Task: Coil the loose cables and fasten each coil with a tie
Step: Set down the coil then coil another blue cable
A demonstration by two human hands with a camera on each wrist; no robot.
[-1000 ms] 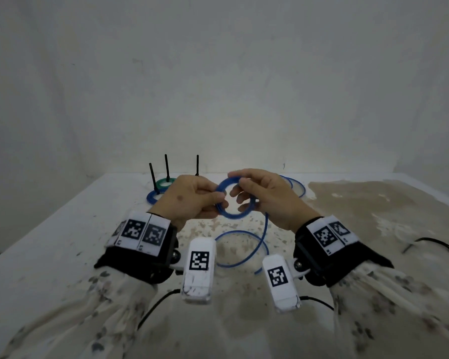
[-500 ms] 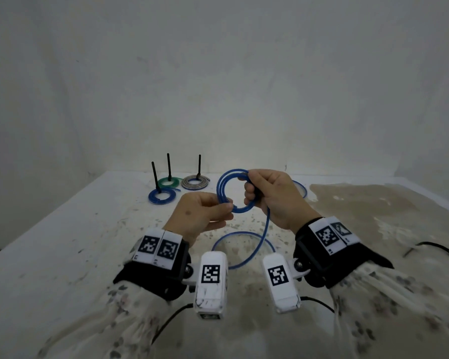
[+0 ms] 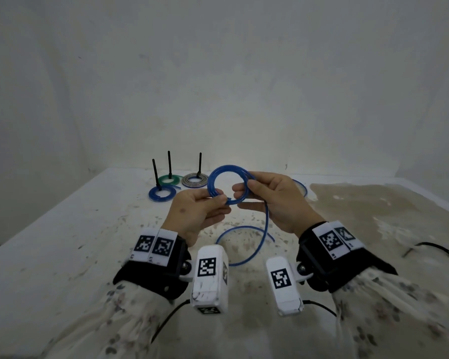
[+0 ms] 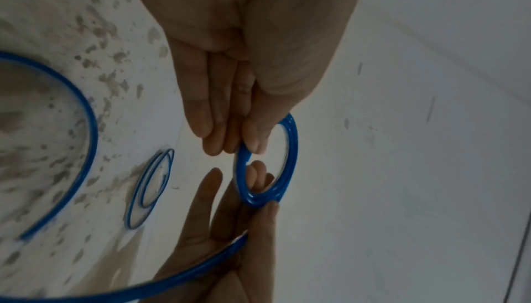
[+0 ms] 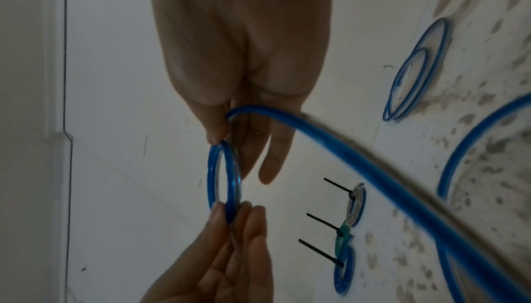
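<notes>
At ten o'clock on the desk point(image 3: 62, 229) stood three tied coils point(image 3: 163, 194). Your left hand point(image 3: 197, 213) pinched the blue cable point(image 3: 228, 189) coil's lower edge at seven o'clock; your right hand point(image 3: 278, 200) pinched its three o'clock side, the loose tail hanging to the desk.

Both arms are covered by loose pale sleeves point(image 3: 389, 314) printed with small dark flowers. A black wrist band point(image 3: 153, 270) is worn on each wrist, topped by white tags printed with black square codes point(image 3: 154, 246). A white boxy camera point(image 3: 210, 275) with its own square code is fixed to each band by a small metal screw, and thin black cables point(image 3: 166, 322) are led back from these
</notes>
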